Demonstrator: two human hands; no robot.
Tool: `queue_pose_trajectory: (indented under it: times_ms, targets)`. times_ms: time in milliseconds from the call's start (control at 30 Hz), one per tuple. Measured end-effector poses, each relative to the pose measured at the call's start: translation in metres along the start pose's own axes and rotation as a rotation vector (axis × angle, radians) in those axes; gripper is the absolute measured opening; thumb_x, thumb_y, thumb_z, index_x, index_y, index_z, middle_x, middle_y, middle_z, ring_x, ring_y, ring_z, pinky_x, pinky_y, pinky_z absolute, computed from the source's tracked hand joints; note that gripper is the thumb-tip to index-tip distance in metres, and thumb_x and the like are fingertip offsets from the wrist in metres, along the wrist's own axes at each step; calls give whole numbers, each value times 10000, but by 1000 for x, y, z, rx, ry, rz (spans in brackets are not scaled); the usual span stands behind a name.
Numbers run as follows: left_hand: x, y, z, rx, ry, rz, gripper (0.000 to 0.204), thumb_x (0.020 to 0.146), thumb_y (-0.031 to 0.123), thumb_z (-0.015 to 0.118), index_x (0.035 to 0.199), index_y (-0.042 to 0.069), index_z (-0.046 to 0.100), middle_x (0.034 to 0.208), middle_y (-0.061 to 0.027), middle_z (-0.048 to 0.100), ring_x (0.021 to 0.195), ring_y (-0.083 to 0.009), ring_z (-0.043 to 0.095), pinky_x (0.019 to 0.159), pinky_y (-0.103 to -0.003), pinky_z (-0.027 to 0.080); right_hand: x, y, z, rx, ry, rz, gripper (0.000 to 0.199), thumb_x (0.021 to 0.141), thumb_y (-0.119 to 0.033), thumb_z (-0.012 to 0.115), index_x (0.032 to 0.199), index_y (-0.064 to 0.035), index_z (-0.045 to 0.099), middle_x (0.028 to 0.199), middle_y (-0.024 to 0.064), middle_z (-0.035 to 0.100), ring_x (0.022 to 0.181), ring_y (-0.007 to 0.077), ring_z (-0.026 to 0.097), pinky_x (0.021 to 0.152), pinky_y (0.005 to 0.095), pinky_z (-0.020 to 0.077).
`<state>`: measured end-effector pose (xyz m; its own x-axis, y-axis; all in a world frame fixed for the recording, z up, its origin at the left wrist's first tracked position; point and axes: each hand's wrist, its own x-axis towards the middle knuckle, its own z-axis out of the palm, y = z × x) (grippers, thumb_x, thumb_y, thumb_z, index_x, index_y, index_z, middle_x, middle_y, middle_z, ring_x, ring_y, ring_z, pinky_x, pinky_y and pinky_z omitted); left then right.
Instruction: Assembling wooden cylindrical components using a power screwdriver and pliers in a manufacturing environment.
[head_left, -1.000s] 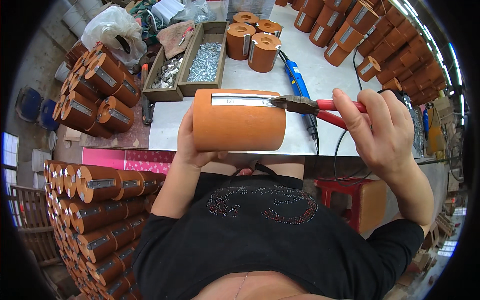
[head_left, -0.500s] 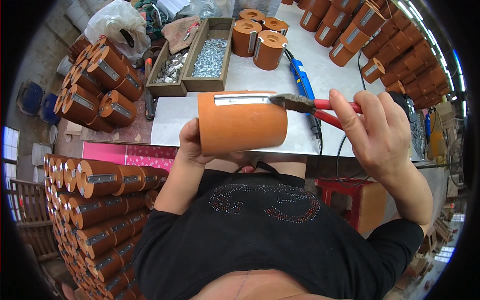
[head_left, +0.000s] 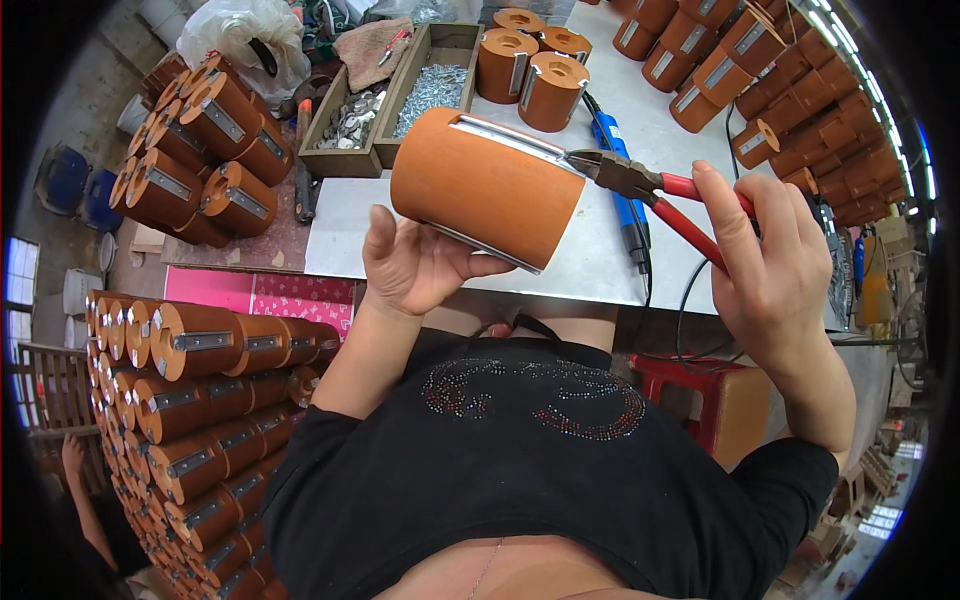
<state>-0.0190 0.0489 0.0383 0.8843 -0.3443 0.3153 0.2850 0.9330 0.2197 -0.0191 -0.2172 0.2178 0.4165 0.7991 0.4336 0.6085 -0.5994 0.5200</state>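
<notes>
A terracotta-coloured cylinder is held up tilted over the near edge of the table. One metal strip runs along its upper side, and a second edges its lower side. My left hand supports it from below, thumb lifted clear and some fingers hidden by the cylinder. In my right hand are red-handled cutting pliers, their handles slightly apart. The jaws touch the right end of the upper strip; whether they pinch it I cannot tell.
Behind stand wooden trays of screws and flat metal pieces. A blue corded electric screwdriver lies on the table. Similar cylinders are stacked left and right. Another person's arm shows lower left.
The cylinder has turned and tilted down to the right, bringing a lower strip into view. My left hand has shifted underneath, its thumb now off the cylinder. The pliers stay at the upper strip's end.
</notes>
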Motion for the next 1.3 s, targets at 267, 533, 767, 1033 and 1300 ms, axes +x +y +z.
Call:
queue_pose_trajectory:
  times_ms: [267,533,767,1033,1300]
  targets:
    - [17,-14,25,484,407,218,803,749,564,625,1319,64,362,1231,-188,498,1115,-346,525,854,-528,491,-7,-11,19,46,67,-19,454,631,-69,629,1085,-58,624,801,60,493,626,171,470,477,271,375]
    - [18,-3,4,-156,458,-367,759,802,696,405,1189,51,501,1014,-229,594,770,-407,635,596,-617,510,-7,-5,8,86,89,-79,495,587,-37,640,1081,-58,631,778,58,490,586,156,444,462,268,354]
    - [-3,-10,3,39,425,-266,960,737,784,360,1249,-25,428,998,-281,565,728,-412,631,623,-478,556,-26,-2,6,338,-49,209,629,521,135,530,1136,7,564,823,130,508,703,270,523,595,335,434]
    - [10,8,-8,487,380,191,782,688,285,719,1329,45,341,1177,-138,521,1132,-279,508,990,-463,399,-121,-34,34,964,-520,813,649,509,60,523,1154,-11,543,754,22,402,654,135,391,583,232,337]
    - [44,-22,-40,490,465,279,505,796,127,638,1231,56,393,1126,-95,515,1071,-224,515,889,-434,446,-170,-83,58,1427,-350,1256,671,540,93,522,1201,-21,525,824,-12,368,705,68,382,611,165,334]
